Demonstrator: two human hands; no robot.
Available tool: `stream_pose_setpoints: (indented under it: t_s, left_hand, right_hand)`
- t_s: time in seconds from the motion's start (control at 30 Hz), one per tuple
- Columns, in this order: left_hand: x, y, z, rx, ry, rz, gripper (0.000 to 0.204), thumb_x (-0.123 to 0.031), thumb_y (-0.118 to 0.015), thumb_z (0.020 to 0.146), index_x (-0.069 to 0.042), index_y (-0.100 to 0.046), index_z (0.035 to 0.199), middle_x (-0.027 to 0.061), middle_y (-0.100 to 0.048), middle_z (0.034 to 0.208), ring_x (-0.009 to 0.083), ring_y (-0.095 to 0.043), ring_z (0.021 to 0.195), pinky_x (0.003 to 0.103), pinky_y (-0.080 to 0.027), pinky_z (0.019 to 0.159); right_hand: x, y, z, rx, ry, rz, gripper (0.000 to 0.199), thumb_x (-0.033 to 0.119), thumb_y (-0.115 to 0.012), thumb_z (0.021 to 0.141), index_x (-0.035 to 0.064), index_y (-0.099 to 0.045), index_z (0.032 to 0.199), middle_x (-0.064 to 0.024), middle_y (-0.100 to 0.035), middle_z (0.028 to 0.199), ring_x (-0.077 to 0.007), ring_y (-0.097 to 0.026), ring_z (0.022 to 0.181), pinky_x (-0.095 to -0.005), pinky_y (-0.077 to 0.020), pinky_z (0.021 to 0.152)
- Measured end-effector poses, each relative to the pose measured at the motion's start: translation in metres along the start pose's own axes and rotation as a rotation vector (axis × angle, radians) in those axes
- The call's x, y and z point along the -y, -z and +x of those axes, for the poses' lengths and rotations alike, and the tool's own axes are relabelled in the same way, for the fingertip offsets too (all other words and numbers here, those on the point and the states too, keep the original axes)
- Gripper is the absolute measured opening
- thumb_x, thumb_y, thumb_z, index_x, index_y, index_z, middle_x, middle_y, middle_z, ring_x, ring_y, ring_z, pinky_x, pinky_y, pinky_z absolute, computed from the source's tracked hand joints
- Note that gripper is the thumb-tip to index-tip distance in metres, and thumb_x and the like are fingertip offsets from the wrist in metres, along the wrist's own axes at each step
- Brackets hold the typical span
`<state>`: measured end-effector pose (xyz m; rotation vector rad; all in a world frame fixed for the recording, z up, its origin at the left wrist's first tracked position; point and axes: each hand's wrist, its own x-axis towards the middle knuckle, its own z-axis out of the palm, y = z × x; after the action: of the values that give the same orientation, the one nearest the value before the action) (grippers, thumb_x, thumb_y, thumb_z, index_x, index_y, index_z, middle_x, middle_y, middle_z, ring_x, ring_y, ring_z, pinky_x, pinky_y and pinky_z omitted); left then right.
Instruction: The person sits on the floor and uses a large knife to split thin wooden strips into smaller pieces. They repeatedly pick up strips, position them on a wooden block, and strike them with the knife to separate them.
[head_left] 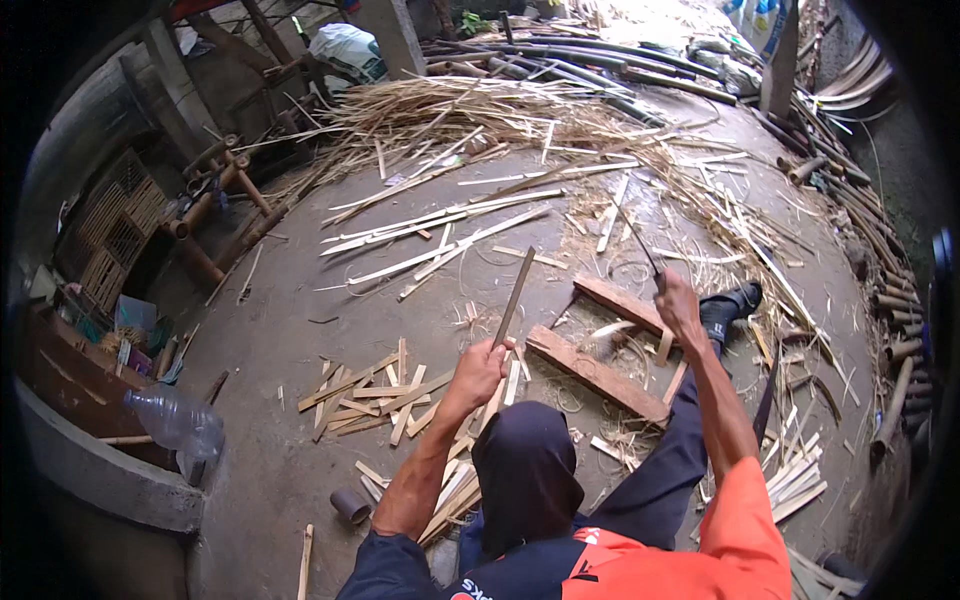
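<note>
My left hand (pixel 478 375) is closed around the lower end of a bamboo strip (pixel 516 296), which points up and away from me. In my right hand (pixel 680 303) is the handle of a long, thin-bladed knife (pixel 635 234), its blade slanting forward and left. Knife and strip are apart. Between and below the hands lie two reddish-brown wooden beams (pixel 592 368), with curled shavings around them. My right leg (pixel 655 480) stretches out beside the beams, ending in a dark shoe (pixel 735 308).
Short bamboo slats (pixel 385 395) lie left of my left hand, near a large clear plastic bottle (pixel 185 425). A big heap of strips (pixel 440 115) and dark poles (pixel 610 55) spreads at the back. Bamboo poles (pixel 892 400) line the right wall. A dark pointed piece (pixel 768 390) stands beside my leg.
</note>
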<state>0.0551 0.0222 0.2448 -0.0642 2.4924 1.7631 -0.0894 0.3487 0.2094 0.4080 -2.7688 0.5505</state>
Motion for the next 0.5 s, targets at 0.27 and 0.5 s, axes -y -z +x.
stream_pose_setpoints:
  t_s: [0.27, 0.5]
  left_hand:
    - [0.07, -0.045, 0.042, 0.022, -0.128, -1.342, 0.025, -0.011, -0.041, 0.093, -0.008, -0.049, 0.117, 0.0079, -0.057, 0.101, 0.017, -0.055, 0.09, 0.034, -0.045, 0.083]
    - [0.036, 0.029, 0.077, -0.083, -0.066, -0.793, 0.051, -0.018, -0.063, 0.081, -0.003, -0.035, 0.12, 0.0091, -0.057, 0.092, 0.0161, -0.057, 0.081, 0.03, -0.051, 0.069]
  right_hand:
    - [0.175, -0.061, -0.092, 0.178, -0.347, 1.355, 0.024, 0.01, -0.068, 0.076, 0.0021, -0.05, 0.09, -0.0028, -0.055, 0.077, -0.0119, -0.056, 0.066, -0.025, -0.0519, 0.054]
    - [0.122, -0.079, -0.079, 0.136, -0.32, 1.328, 0.023, 0.005, -0.07, 0.069, 0.0069, -0.048, 0.078, 0.0004, -0.055, 0.066, -0.0083, -0.052, 0.059, -0.0245, -0.0428, 0.051]
